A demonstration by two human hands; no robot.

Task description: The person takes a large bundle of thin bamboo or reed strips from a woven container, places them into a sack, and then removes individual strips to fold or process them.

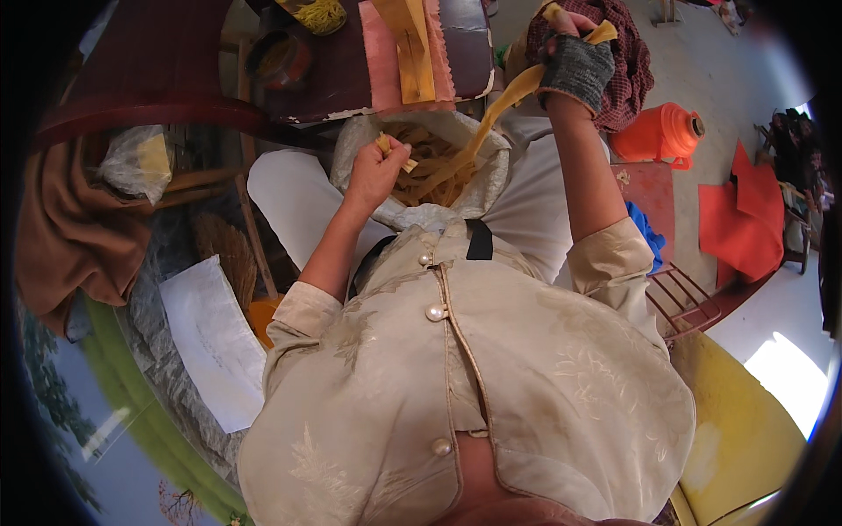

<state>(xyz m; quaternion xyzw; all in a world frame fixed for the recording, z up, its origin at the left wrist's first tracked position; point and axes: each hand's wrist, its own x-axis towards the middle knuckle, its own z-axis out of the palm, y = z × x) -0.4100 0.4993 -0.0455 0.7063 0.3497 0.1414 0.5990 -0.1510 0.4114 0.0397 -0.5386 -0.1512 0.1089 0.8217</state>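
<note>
My left hand (378, 167) is closed around a small bundle of short yellow strands (409, 165), above the left rim of a white woven sack (495, 177) between my legs. The sack holds a heap of tangled flat yellowish strips (431, 161). One long yellow strip (506, 98) runs up from that heap to my right hand (575, 59), which wears a grey fingerless knitted glove and grips the strip near its end. In front of me, a wide yellow strip (418, 79) lies over pink cloth (444, 72) on a dark red board with chipped edges (316, 98).
Beyond the sack are a container of yellow strands (320, 16) and a round clear tub (279, 60) on the board. At right are a checked cloth (635, 72), an orange flask (658, 135) and a red sheet (743, 217). At left, a plastic bag (135, 161) and brown cloth (85, 230).
</note>
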